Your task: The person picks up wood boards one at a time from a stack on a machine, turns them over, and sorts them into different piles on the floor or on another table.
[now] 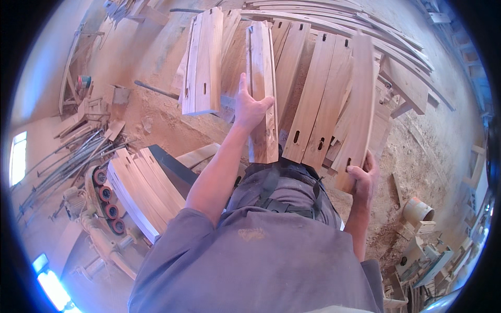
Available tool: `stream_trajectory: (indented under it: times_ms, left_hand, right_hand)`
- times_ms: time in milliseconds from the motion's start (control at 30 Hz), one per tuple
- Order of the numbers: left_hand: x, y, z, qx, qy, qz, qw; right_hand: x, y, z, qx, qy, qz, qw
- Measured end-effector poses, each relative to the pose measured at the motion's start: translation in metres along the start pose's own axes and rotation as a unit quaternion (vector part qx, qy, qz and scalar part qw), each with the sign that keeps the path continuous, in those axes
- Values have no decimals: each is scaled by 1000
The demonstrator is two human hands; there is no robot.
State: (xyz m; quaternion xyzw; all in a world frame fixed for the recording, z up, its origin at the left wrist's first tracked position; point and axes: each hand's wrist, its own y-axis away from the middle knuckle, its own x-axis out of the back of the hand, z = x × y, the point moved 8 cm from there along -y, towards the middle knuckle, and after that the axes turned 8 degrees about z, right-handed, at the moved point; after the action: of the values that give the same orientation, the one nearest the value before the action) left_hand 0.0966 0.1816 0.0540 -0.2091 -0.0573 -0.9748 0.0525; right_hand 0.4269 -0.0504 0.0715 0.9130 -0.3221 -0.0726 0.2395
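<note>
My left hand lies across a narrow wooden board with a lengthwise groove, thumb over its right side and index finger stretched along the left. That board's near end reaches close to my waist. My right hand is closed round the near end of a long, slightly blurred wooden board, tilted up at the right. Between my hands lie flat slotted boards, with dark oval holes near their ends. Left of my left hand is a stack of slotted boards.
More boards are piled at my left, beside a machine with a row of red-rimmed rollers. Rods and scrap wood lie further left. Long strips stretch across the far side. A bucket stands at right on the sawdust-covered floor.
</note>
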Motion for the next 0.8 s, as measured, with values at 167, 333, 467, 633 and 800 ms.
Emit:
stream_trajectory:
  times_ms: [167, 333, 467, 633, 800]
  left_hand:
    - [-6, 5, 12, 37, -51, -24, 998]
    - [-8, 10, 10, 47, -26, -32, 998]
    - [-8, 10, -2, 50, 6, -39, 998]
    - [-1, 18, -6, 21, 30, -30, 999]
    - [1, 34, -13, 53, 108, -56, 991]
  right_hand:
    - [-73, -1, -6, -39, -12, -119, 992]
    - [-110, 0, -14, 2, 79, -108, 991]
    - [-113, -4, -10, 85, 238, -59, 966]
    - [-139, 19, -34, 144, 404, -14, 903]
    - [-155, 34, -35, 232, 482, 15, 845]
